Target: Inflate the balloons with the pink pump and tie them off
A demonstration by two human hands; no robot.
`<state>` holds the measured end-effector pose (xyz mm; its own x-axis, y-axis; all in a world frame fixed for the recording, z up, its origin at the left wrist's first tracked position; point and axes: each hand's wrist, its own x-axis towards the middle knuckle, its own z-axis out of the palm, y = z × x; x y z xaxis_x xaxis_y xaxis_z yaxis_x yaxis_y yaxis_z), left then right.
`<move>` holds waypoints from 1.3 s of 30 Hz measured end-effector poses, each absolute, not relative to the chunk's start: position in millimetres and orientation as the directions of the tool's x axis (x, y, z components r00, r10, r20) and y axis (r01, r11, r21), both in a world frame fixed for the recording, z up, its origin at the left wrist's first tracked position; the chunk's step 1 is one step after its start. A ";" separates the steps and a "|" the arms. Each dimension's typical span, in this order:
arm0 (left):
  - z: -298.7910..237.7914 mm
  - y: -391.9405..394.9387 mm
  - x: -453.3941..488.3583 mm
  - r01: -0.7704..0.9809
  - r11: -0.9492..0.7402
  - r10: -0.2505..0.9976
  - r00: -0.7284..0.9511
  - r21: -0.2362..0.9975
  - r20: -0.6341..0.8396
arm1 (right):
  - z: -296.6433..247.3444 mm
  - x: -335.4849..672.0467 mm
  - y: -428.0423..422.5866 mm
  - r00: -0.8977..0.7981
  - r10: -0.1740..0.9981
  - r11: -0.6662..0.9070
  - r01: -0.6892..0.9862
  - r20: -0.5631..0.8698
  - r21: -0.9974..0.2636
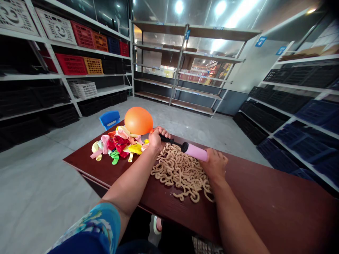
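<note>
An inflated orange balloon (139, 120) sits on the black nozzle end of a balloon pump, above the far left part of the table. My left hand (156, 139) is closed around that nozzle end and the balloon's neck. My right hand (214, 162) grips the pump's pink barrel (196, 151) at its other end. Between the two hands, the pump's black shaft (177, 142) shows. Below the pump lies a heap of thin tan curled strands (180, 169). To the left of my left hand is a pile of limp balloons (119, 144) in several colours.
The dark red-brown table (265, 197) reaches far to the right. A blue chair (109, 120) stands behind its left corner. Shelves with red crates (72, 64) and a white basket (83, 88) line the left; a metal rack (174, 70) stands behind, dark blue crates (299, 141) right.
</note>
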<state>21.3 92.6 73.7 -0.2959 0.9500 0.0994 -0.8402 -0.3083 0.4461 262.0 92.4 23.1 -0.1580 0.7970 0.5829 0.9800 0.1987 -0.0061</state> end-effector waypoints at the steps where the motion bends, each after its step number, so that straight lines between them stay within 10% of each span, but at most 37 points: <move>1: 74.6 93.6 15.4 -0.838 -0.319 0.945 -0.314 0.443 0.088 | 22.3 267.6 94.7 -0.120 0.803 0.165 0.986 0.584 -0.023; 8: 70.1 95.5 3.9 -0.826 -0.367 0.928 -0.359 0.427 0.103 | 16.7 284.0 100.0 0.041 0.809 0.013 0.996 0.586 -0.088; 22: 59.9 89.0 55.4 -0.844 -0.279 0.960 -0.229 0.458 0.161 | 19.2 252.9 92.8 -0.239 0.783 0.317 0.948 0.575 -0.039; 32: 66.4 97.0 14.0 -0.846 -0.333 0.938 -0.343 0.416 0.052 | 13.4 292.3 105.8 0.074 0.815 0.028 0.986 0.575 -0.167; 39: 49.5 97.6 46.2 -0.865 -0.298 0.955 -0.269 0.403 0.129 | 14.0 281.8 106.8 -0.046 0.806 0.120 0.989 0.591 -0.087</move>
